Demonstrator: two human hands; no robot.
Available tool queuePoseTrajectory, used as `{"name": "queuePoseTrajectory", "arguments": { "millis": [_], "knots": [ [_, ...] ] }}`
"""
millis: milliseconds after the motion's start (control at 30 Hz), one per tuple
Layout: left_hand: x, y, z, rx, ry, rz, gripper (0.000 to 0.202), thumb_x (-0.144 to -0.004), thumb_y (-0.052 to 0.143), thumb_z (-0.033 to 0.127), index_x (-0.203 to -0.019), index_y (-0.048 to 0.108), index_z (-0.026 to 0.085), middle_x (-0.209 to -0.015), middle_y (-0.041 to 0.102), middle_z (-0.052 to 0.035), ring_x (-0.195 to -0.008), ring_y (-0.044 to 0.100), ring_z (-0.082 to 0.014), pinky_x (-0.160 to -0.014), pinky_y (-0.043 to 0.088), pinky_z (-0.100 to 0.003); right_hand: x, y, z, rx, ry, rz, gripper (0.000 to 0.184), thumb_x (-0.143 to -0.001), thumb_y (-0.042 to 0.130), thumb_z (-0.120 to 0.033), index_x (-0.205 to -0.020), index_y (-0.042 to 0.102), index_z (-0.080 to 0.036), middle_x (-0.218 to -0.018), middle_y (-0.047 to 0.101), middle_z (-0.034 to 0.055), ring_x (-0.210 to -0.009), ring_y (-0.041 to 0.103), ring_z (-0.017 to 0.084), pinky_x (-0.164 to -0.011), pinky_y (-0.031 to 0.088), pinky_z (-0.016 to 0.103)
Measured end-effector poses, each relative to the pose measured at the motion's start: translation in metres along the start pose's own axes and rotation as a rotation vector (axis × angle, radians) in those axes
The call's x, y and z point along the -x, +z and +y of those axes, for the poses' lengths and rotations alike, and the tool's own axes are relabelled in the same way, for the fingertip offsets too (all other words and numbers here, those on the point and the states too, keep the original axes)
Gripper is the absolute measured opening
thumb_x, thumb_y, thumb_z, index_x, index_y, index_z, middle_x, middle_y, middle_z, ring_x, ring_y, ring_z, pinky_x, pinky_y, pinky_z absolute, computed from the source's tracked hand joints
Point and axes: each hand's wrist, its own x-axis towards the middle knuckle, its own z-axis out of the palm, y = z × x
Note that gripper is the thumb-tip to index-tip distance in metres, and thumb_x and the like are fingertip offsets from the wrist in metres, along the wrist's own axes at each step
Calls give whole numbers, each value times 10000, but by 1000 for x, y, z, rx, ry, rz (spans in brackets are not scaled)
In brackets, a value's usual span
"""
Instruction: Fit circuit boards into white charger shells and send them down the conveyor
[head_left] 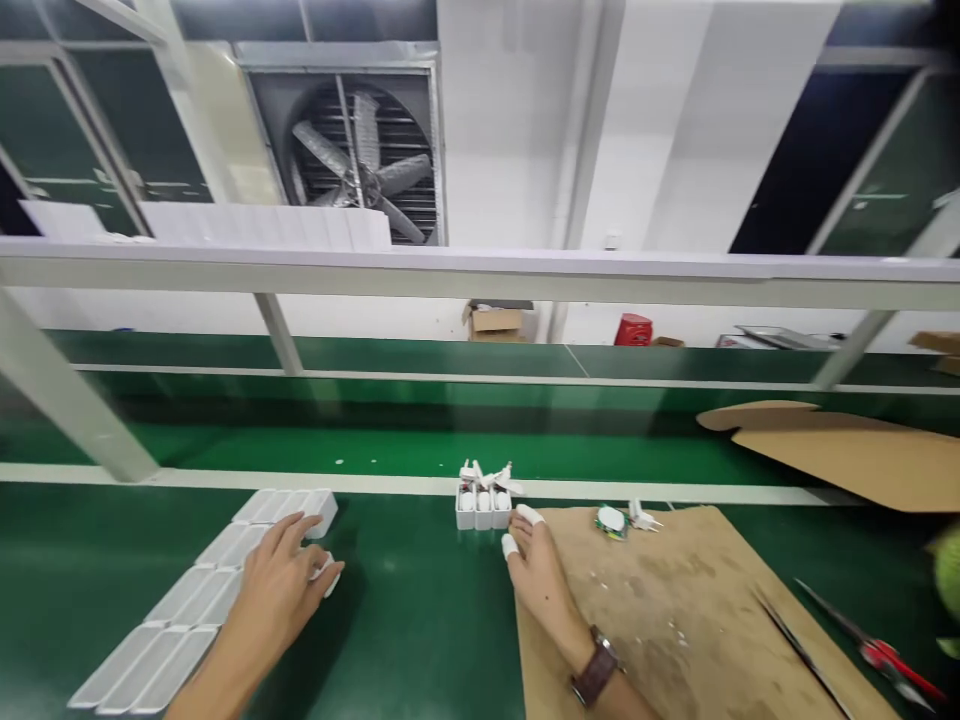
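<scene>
My left hand bends over the right side of several white divided trays, lined up on the green table. Its thumb and fingers close around the end of one white tray, mostly hidden under the hand. White covers sit on the thumb and a fingertip of my right hand, whose fingers are apart with nothing visible between them. Just left of those fingertips stands a small white compartment tray holding white plug-like parts; I cannot tell whether they touch it.
Brown cardboard lies under my right forearm. On it rest a round white part with a green board, a white plug and tweezers. Red-handled scissors lie at right. A pale shelf rail crosses ahead.
</scene>
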Motion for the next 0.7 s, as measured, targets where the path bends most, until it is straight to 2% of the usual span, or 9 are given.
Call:
{"name": "queuePoseTrajectory", "arguments": {
  "millis": [100, 200, 267, 333, 400, 467, 533, 600, 700],
  "knots": [
    [-15, 14, 47, 320, 133, -76, 333, -996, 541, 441, -766, 675, 242, -1403, 653, -101, -1179, 676, -355, -958, 591, -516, -14, -25, -11, 169, -57, -45, 482, -928, 517, -257, -1400, 503, -161, -1358, 653, 160, -1288, 634, 307, -1118, 529, 514],
    [-25, 20, 92, 512, 219, -187, 296, -1027, 522, 412, -808, 645, 256, -1482, 606, -43, -1133, 714, -308, -886, 626, -441, -31, -70, -15, 329, -108, -82, 516, -900, 570, -262, -1405, 548, -156, -1458, 581, 168, -1406, 516, 341, -1221, 401, 535],
    [-27, 24, 112, 610, 240, -240, 229, -1011, 561, 393, -842, 633, 257, -1511, 578, -35, -1112, 725, -288, -865, 634, -406, -41, -104, -10, 424, -107, -96, 535, -838, 622, -245, -1359, 598, -123, -1456, 583, 205, -1417, 487, 386, -1255, 309, 587],
    [-25, 30, 122, 722, 217, -243, 81, -973, 614, 341, -972, 645, 266, -1503, 571, -49, -1142, 716, -274, -904, 631, -385, -47, -135, -1, 497, -77, -106, 508, -745, 661, -209, -1244, 671, -116, -1327, 663, 220, -1327, 552, 419, -1250, 244, 654],
    [-20, 37, 126, 829, 174, -215, 250, -922, 659, 275, -1171, 631, 279, -1452, 596, -68, -1198, 693, -275, -988, 610, -398, -50, -161, 10, 535, -46, -125, 404, -701, 660, -209, -1094, 724, -141, -1098, 737, 185, -1143, 647, 400, -1196, 315, 666],
    [-14, 42, 125, 902, 135, -205, 466, -884, 690, 232, -1334, 580, 286, -1409, 621, -82, -1232, 675, -290, -1047, 586, -430, -51, -180, 16, 545, -34, -129, 307, -714, 642, -258, -990, 738, -163, -993, 738, 165, -1005, 674, 370, -1090, 442, 616],
    [-8, 43, 123, 933, 103, -233, 592, -873, 711, 223, -1432, 532, 298, -1414, 630, -91, -1238, 677, -307, -1050, 586, -446, -52, -190, 16, 535, -36, -87, 311, -770, 613, -338, -999, 735, -167, -1079, 719, 189, -1000, 660, 363, -1002, 501, 567],
    [-3, 43, 120, 942, 68, -265, 690, -876, 728, 241, -1513, 472, 316, -1450, 620, -99, -1255, 674, -323, -1028, 598, -443, -52, -190, 8, 502, -37, -35, 381, -855, 572, -435, -1083, 725, -171, -1159, 697, 201, -1040, 649, 358, -962, 524, 535],
    [-1, 42, 117, 941, 26, -300, 772, -877, 741, 261, -1570, 406, 319, -1492, 588, -108, -1316, 634, -334, -1073, 570, -460, -41, -162, -10, 373, 14, -78, 501, -958, 521, -592, -1184, 709, -186, -1004, 730, 143, -896, 696, 303, -780, 593, 432]
  ]
}}
